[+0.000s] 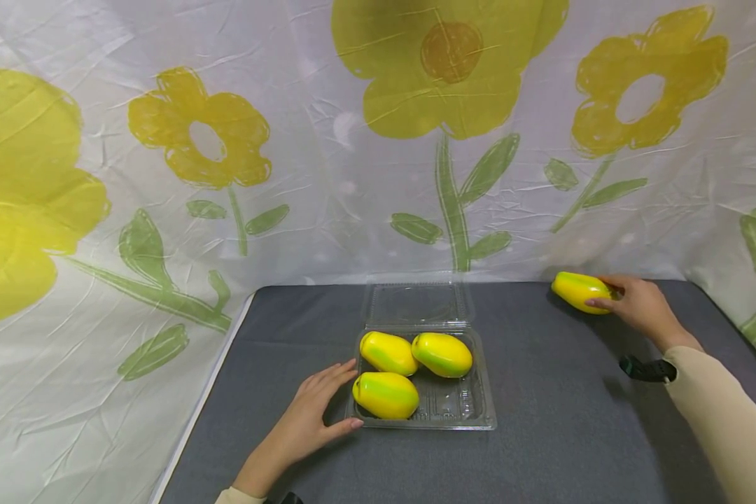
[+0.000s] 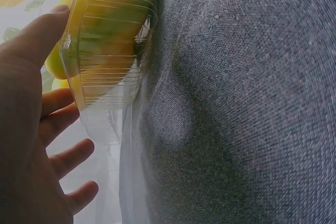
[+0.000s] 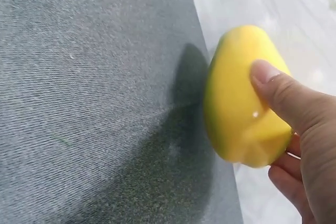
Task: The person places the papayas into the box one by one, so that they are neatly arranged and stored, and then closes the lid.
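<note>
At the far right of the table, my right hand [image 1: 644, 308] pinches a yellow-green papaya [image 1: 578, 291] between thumb and fingers. In the right wrist view the thumb lies across this papaya [image 3: 242, 98], which looks raised off the cloth. My left hand [image 1: 311, 413] has its fingers spread at the left side of a clear plastic clamshell box [image 1: 488, 413]. Its thumb and fingertips are at the box's rim [image 2: 71, 61]; whether they all touch it I cannot tell. Inside the box lie three more papayas, one at back left [image 1: 388, 352], one at back right [image 1: 442, 355], one at front left [image 1: 386, 396].
The box's transparent lid [image 1: 416, 304] is folded back, near the rear edge of the table. Grey cloth [image 1: 542, 434] covers the table. Behind it hangs a white curtain [image 1: 309, 210] printed with yellow flowers, which also runs along the left side.
</note>
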The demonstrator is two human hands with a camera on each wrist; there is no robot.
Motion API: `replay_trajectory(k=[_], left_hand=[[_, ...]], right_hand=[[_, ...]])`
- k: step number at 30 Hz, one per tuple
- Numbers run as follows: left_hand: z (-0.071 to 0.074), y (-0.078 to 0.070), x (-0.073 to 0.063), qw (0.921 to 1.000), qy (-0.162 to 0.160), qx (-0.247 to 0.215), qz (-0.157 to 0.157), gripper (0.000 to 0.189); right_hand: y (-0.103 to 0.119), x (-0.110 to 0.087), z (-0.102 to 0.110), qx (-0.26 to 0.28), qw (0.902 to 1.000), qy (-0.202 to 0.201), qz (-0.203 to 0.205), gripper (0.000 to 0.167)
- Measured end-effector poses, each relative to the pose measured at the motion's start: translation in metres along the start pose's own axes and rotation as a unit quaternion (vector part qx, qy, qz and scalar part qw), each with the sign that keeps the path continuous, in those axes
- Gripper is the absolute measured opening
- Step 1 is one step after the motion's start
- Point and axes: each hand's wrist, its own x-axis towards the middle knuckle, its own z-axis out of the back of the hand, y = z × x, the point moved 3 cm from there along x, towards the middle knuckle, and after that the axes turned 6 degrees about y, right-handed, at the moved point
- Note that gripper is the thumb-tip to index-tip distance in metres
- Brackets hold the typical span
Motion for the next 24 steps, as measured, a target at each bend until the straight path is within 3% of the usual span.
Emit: replay_trajectory(k=[24], left_hand=[[-0.002,0.002,0.000,1.0000,0.003,-0.004,0.003,0.079]], right_hand=[[0.032,-0.019,-0.007,-0.005,0.9985,-0.011,0.054,0.078]])
